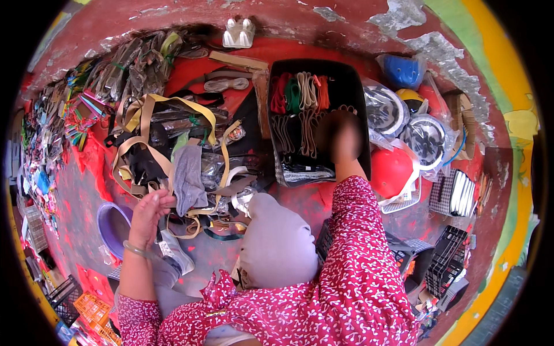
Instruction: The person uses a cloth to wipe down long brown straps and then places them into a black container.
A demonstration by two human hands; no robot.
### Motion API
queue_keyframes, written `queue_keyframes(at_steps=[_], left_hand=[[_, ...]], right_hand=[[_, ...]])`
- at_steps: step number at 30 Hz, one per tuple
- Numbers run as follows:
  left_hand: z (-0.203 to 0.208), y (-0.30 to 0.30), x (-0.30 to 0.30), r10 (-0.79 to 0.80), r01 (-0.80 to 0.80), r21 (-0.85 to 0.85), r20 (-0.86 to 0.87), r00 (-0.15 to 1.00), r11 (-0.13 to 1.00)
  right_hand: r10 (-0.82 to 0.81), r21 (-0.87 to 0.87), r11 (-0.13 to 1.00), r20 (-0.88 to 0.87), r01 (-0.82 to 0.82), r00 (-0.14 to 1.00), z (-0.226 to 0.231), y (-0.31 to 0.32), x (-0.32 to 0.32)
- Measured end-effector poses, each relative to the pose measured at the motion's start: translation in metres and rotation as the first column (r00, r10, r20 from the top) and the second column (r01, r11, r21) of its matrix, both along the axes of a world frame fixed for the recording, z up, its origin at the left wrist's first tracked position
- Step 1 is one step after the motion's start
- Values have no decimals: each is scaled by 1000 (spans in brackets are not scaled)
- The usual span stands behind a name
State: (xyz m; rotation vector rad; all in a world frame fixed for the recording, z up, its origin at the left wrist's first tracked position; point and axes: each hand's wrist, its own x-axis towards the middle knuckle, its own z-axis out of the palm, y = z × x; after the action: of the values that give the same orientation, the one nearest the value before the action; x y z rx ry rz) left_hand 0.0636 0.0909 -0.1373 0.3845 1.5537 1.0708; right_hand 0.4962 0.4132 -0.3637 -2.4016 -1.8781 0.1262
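Note:
My left hand (151,216) is raised, its thumb and fingers pinched together beside a pile of straps. What it pinches is too small to make out. A tan strap (128,151) loops just beyond it, and a grey cloth (189,177) lies to its right. My right arm reaches into a black bin (340,74), where my right hand (347,141) is blurred and its fingers cannot be seen. Folded bundles of bands stand in that bin: green (292,95), beige (307,92), orange (322,92) and brown (309,134). Clear plastic packets (306,173) fill the bin's near end.
A purple basin (109,228) stands left of my left hand. Right of the bin are a red rounded object (393,172) and plastic-wrapped round items (425,138). Several bagged goods (118,72) are heaped along the far left wall. Black crates (445,259) stand at the right.

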Motion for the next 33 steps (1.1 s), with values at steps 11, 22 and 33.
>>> queue_keyframes(at_steps=[11, 22, 33], left_hand=[[-23, 10, 18, -105, 104, -90, -2, 994, 990], [-33, 2, 22, -110, 107, -159, -15, 994, 981], [-32, -6, 38, -123, 118, -171, -23, 992, 978]], right_hand=[[73, -354, 927, -153, -124, 986, -29, 14, 3], [118, -525, 817, -252, -238, 961, -43, 33, 21], [-142, -558, 830, -190, 13, 971, -42, 14, 5]])
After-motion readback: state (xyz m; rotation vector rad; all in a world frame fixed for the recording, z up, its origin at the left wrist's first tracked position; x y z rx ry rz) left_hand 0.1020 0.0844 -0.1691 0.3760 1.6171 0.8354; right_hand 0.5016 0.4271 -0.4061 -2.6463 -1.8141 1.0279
